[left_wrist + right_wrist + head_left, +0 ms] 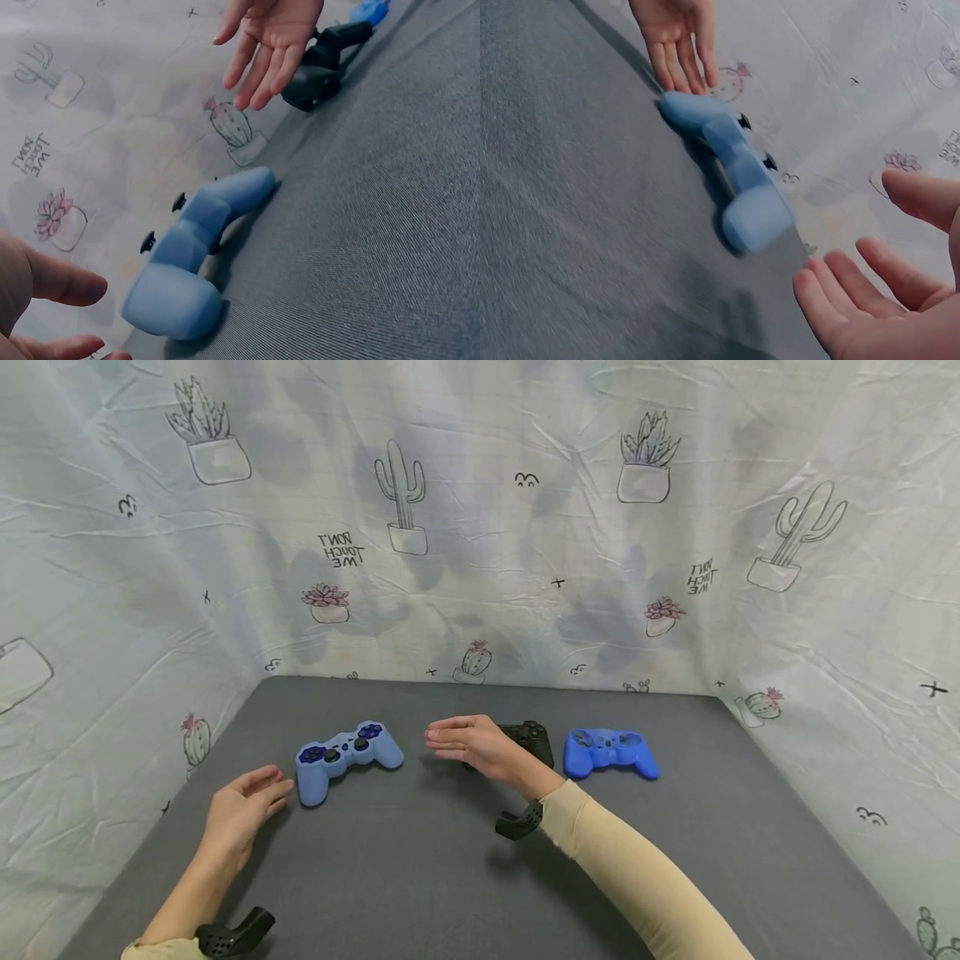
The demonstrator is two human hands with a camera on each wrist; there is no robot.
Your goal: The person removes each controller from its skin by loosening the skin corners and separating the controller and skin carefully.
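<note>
A light blue sleeved game controller (347,757) lies flat on the grey table (465,877), towards the far edge and left of the middle, its grips pointing at the person and its dark sticks facing up. The left hand (242,814) hovers just beside its left grip, palm turned inward and fingers straight and loosely spread, holding nothing; from the right wrist view those fingertips come close to the grip's end, though whether they touch it cannot be told. The right hand (468,743) floats on the other side, a little apart from the right grip, also relaxed with the fingers extended and close together, palm facing the left hand. The two hands thus bracket the controller from both sides, which reads as the posture of someone about to take it up, or just having let it go, by its two handles. Behind the right hand a bare black controller (531,739) sits near the far edge, partly hidden by the wrist, and just to its right lies an empty, darker blue silicone cover (611,753), its button holes open. The three items lie in a row along the far edge, below a cactus-print cloth backdrop (480,527) that walls the table on three sides.
</note>
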